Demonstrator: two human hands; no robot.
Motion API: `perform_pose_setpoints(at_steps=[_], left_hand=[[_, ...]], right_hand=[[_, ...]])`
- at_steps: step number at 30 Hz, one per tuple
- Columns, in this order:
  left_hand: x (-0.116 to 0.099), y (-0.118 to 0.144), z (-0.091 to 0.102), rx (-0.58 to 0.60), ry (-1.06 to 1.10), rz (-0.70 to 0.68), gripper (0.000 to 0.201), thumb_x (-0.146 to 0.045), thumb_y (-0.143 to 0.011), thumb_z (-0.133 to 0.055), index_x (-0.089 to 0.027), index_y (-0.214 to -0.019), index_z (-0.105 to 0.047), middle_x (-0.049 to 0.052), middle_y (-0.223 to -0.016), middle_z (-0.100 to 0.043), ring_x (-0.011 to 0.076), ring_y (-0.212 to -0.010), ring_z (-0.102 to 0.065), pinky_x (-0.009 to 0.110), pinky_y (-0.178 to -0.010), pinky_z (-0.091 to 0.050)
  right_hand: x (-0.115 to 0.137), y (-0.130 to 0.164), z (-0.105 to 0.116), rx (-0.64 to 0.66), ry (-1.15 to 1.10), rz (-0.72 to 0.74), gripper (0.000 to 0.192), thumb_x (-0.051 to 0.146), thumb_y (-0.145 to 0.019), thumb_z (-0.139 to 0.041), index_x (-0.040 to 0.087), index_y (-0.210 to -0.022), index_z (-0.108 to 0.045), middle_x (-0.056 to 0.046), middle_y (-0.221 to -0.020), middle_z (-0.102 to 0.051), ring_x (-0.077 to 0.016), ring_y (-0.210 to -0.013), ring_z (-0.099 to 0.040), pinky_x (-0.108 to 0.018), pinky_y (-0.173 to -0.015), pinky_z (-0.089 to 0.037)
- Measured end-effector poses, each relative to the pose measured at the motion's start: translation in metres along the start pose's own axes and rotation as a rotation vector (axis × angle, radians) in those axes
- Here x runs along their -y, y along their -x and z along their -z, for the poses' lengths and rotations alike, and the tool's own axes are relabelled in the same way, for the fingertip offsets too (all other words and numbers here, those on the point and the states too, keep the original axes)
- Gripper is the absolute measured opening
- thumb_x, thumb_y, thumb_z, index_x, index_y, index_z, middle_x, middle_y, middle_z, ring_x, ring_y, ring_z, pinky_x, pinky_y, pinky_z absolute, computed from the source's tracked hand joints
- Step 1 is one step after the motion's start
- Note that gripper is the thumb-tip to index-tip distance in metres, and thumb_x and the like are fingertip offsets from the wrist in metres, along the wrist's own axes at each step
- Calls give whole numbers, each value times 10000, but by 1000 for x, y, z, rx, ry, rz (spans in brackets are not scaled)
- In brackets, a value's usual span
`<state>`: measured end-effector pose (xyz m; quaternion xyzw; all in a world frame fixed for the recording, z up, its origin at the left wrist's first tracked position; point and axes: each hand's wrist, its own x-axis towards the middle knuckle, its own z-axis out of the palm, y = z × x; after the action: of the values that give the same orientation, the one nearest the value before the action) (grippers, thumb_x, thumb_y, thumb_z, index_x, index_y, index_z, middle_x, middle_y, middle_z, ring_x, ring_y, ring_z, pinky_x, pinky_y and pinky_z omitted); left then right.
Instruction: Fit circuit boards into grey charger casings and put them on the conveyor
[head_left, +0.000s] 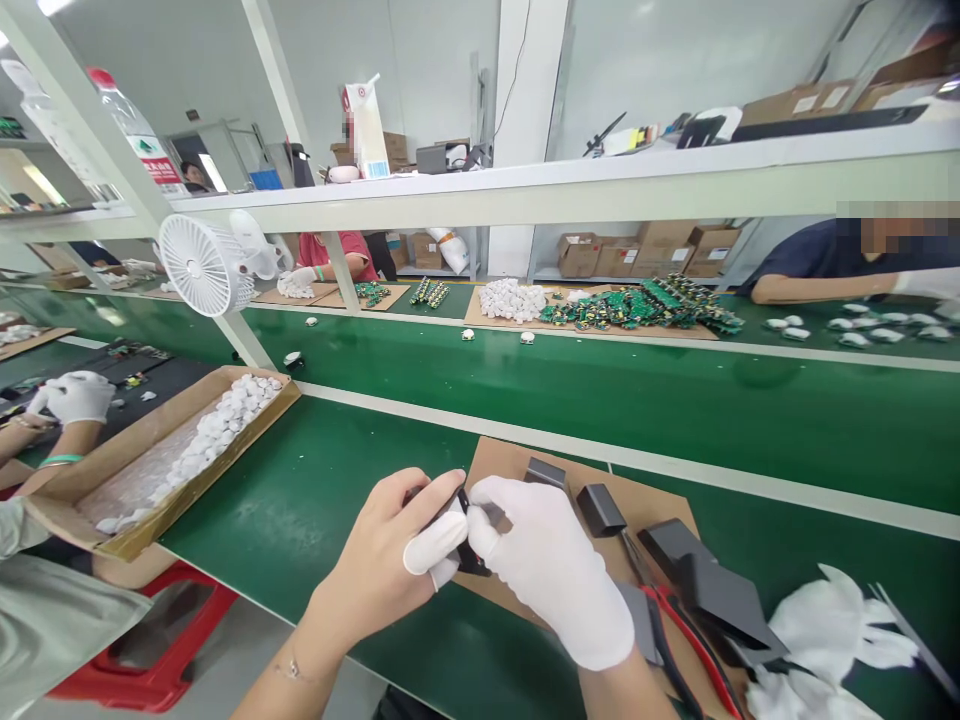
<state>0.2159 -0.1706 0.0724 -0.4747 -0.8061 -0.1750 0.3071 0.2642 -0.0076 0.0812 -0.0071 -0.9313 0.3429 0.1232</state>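
My left hand (401,545) is bare apart from white finger covers. Its fingers are wrapped round a small black plastic part (474,562), most of which the hands hide. From the other side my right hand (551,560), in a white glove, presses its closed fingertips against the same part; whether it also pinches something small cannot be made out. Beneath and beyond the hands lies a cardboard sheet (510,460). On it are several dark grey box-shaped housings (600,510) and red-and-black-handled pliers (694,645).
White gloves (821,625) and metal tweezers (919,640) lie at the right. A cardboard tray (202,400) of white pieces stands left, near a co-worker's gloved hand (79,398). Across the green belt (675,390) are circuit boards (645,305). A white fan (202,265) hangs on a post.
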Motion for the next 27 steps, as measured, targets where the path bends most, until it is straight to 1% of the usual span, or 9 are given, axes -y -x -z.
perform_pose_setpoints(at_steps=[4,7,10,13,17,19,21,24,27], left_hand=[[3,5,2,62,46,3,458,-107,-793,-465,-198,-1241,-467,84,-1007,-544,192,-911,-563,298,-797,-528],[5,8,3,102,97,37,498,-120,-779,-479,-207,-1268,-458,81,-1015,-527,186,-912,-570,290,-794,-532],[5,7,2,100,123,62,498,-132,-772,-503,-218,-1260,-458,74,-1024,-523,190,-927,-575,292,-795,-536],[6,4,0,92,134,68,501,-138,-778,-517,-231,-1266,-454,66,-1022,-519,192,-927,-573,300,-798,-537],[8,5,-4,104,201,52,529,-136,-772,-544,-251,-1280,-449,63,-1036,-507,201,-952,-563,315,-822,-532],[10,7,-6,115,304,92,575,-156,-752,-604,-280,-1289,-440,59,-1065,-483,203,-978,-556,309,-832,-531],[10,9,-7,140,398,143,623,-154,-725,-650,-309,-1289,-435,52,-1087,-456,200,-1001,-540,304,-845,-523],[10,10,-9,147,412,144,652,-134,-711,-661,-323,-1291,-430,51,-1091,-439,207,-1010,-505,336,-868,-493],[11,7,-12,117,374,115,645,-160,-708,-673,-300,-1289,-431,60,-1082,-434,217,-986,-477,378,-883,-460]], right_hand=[[-1,-2,0,1,-63,22,177,180,-809,-447,204,-638,-484,60,-564,-528,-79,-502,-408,-223,-521,-292],[-4,-1,5,40,-128,31,173,191,-820,-444,209,-668,-524,54,-593,-569,-83,-515,-439,-221,-539,-326],[-6,1,12,139,-236,47,136,192,-827,-457,233,-799,-583,49,-700,-641,-95,-593,-545,-216,-592,-385],[-5,4,17,230,-266,48,151,182,-821,-474,254,-905,-577,53,-754,-653,-105,-630,-574,-229,-625,-413],[-5,3,21,196,-197,39,97,175,-824,-468,225,-830,-551,35,-746,-621,-123,-653,-544,-259,-630,-401],[-10,-1,21,254,-328,71,70,166,-815,-487,206,-808,-543,30,-741,-607,-118,-658,-536,-254,-634,-409],[-17,-6,19,302,-560,120,37,212,-832,-512,191,-840,-542,15,-780,-601,-121,-699,-546,-253,-661,-433],[-23,-13,15,288,-756,173,208,314,-855,-545,184,-1017,-544,-26,-950,-613,-154,-858,-566,-285,-760,-464],[-21,-16,13,328,-682,165,297,236,-827,-560,202,-1121,-538,-31,-1036,-624,-166,-922,-578,-297,-801,-472]])
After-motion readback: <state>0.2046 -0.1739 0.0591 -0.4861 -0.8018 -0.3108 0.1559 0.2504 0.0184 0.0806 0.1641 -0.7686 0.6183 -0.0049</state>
